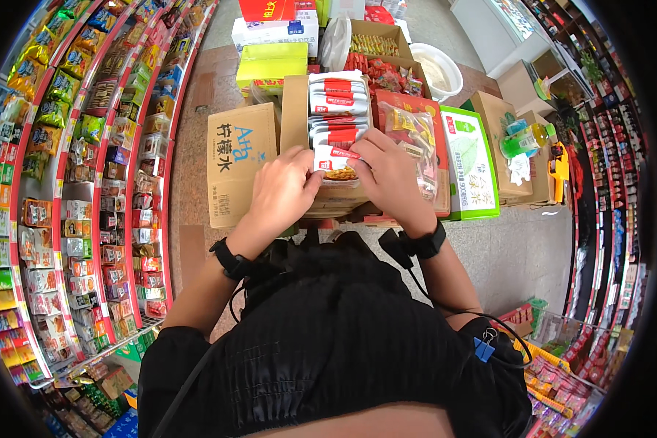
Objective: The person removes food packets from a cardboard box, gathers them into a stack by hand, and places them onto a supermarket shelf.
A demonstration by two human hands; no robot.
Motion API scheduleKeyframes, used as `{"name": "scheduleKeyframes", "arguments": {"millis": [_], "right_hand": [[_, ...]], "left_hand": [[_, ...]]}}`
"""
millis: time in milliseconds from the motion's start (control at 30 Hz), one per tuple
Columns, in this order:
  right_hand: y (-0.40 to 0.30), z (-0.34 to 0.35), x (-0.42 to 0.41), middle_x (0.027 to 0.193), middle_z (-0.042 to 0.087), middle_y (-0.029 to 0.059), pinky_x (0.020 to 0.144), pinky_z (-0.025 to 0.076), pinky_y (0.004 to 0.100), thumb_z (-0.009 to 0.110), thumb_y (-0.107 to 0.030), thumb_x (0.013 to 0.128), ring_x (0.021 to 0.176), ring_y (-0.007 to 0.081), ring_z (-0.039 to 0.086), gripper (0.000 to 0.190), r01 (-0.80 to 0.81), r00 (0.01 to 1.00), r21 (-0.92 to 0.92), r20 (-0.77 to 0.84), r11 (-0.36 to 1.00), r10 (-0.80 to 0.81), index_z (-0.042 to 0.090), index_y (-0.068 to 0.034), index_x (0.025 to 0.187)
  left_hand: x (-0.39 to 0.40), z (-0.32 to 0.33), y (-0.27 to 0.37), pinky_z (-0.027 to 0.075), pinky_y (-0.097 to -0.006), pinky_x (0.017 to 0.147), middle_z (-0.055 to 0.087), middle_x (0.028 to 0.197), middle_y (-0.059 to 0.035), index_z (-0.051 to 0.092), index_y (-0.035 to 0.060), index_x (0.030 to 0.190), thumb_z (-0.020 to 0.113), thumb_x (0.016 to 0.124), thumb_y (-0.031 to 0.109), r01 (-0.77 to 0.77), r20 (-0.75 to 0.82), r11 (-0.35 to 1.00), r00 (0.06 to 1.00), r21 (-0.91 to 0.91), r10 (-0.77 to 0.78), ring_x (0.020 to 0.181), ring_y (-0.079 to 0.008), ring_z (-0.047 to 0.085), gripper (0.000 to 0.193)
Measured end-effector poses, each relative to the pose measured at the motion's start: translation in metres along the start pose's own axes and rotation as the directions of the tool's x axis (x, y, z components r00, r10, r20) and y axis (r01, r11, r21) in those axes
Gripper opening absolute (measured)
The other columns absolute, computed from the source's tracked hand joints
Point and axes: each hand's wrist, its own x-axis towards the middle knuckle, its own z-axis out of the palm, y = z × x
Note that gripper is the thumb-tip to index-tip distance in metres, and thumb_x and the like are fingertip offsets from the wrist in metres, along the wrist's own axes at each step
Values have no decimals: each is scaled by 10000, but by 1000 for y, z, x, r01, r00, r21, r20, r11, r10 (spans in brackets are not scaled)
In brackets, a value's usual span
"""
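Note:
Between my two hands is a white and red snack packet (pixel 335 164) with food pictured on its lower part. My left hand (pixel 287 183) pinches its left edge with thumb and fingers. On the packet's upper right edge are the thumb and fingers of my right hand (pixel 388 172). The packet lies at the near end of an open cardboard box (pixel 294 117), where several similar packets (pixel 339 104) stand in a row. Part of the box's near wall is hidden by my hands.
A closed carton (pixel 241 164) stands left of the box. To its right are a bag of wrapped snacks (pixel 410 142) on a red box and a green and white carton (pixel 471 164). A white tub (pixel 438 71) stands behind. Stocked shelves (pixel 96 180) line the left side.

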Motion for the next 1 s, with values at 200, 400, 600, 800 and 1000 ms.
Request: {"name": "scheduleKeyframes", "arguments": {"millis": [200, 400, 600, 800, 1000], "right_hand": [[1, -4, 1, 858, 533, 94, 640, 459, 396, 628, -91, 782, 795, 302, 569, 112, -20, 999, 29, 40, 999, 18, 569, -47, 865], [-19, -18, 6, 1065, 542, 120, 768, 447, 399, 686, -150, 746, 975, 328, 541, 431, -81, 984, 72, -151, 994, 91, 537, -67, 1142], [-2, -6, -5, 1412, 372, 162, 1035, 296, 437, 706, -200, 724, 1320, 333, 333, 728, 67, 989, -60, 135, 996, -58, 398, -30, 1361], [-3, -29, -1, 1322, 418, 172, 989, 342, 423, 669, -106, 744, 1209, 353, 412, 659, 46, 995, 151, -99, 987, -31, 413, -31, 1346], [33, 10, -36, 1037, 484, 71, 837, 436, 308, 647, -70, 813, 956, 171, 505, 697, -380, 920, 626, 185, 681, 345, 280, -17, 1403]], "left_hand": [[-3, -2, 5, 447, -357, 534, 562, 694, -125, 576, -5, 900, 682, 771, 73, -9, 3, 1000, 1000, -16, 9, 603, -273, 581, 184], [4, 1, 10, 446, -408, 566, 579, 742, -119, 520, 54, 993, 642, 812, 124, 82, -107, 993, 990, -83, -90, 656, -305, 589, 229], [10, 9, 5, 454, -326, 530, 574, 711, -124, 534, 16, 1016, 686, 806, 101, 105, -96, 994, 990, -4, -105, 593, -212, 573, 273], [-24, 3, 10, 494, -383, 602, 618, 763, -127, 504, 63, 1105, 662, 831, 174, 203, -110, 954, 967, -220, -231, 659, -292, 628, 335], [-103, 0, -11, 508, -377, 711, 644, 868, -123, 584, 50, 1072, 642, 839, 161, 350, 130, 936, 927, 40, -352, 791, -273, 640, 264]]}}
